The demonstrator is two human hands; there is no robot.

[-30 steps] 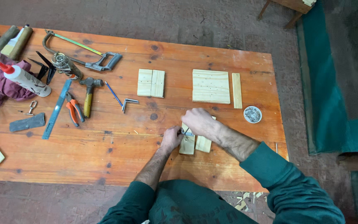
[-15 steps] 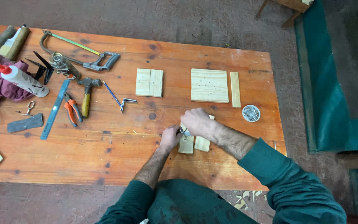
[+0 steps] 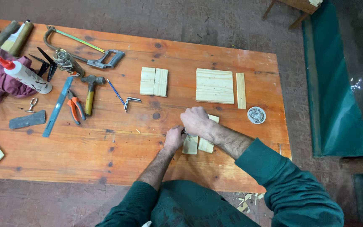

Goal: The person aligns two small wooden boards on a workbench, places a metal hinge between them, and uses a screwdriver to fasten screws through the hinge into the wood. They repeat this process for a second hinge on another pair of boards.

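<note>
Two small pale wood pieces [image 3: 198,145] lie side by side near the front of the orange wooden table [image 3: 118,147]. My left hand [image 3: 174,138] rests against their left edge with the fingers closed around something small and dark that I cannot make out. My right hand [image 3: 196,121] is curled over the top of the pieces, covering their far ends. Both forearms come out of green sleeves.
Farther back lie a wood panel [image 3: 214,85], a thin strip [image 3: 240,90], a pair of small boards [image 3: 154,81] and a round dish of screws [image 3: 256,114]. To the left: hammer [image 3: 90,92], pliers [image 3: 75,107], blue ruler [image 3: 58,106], hacksaw [image 3: 85,52], glue bottle [image 3: 24,75].
Both hands stay on the small wood pieces with only slight shifts; nothing else on the table has moved.
</note>
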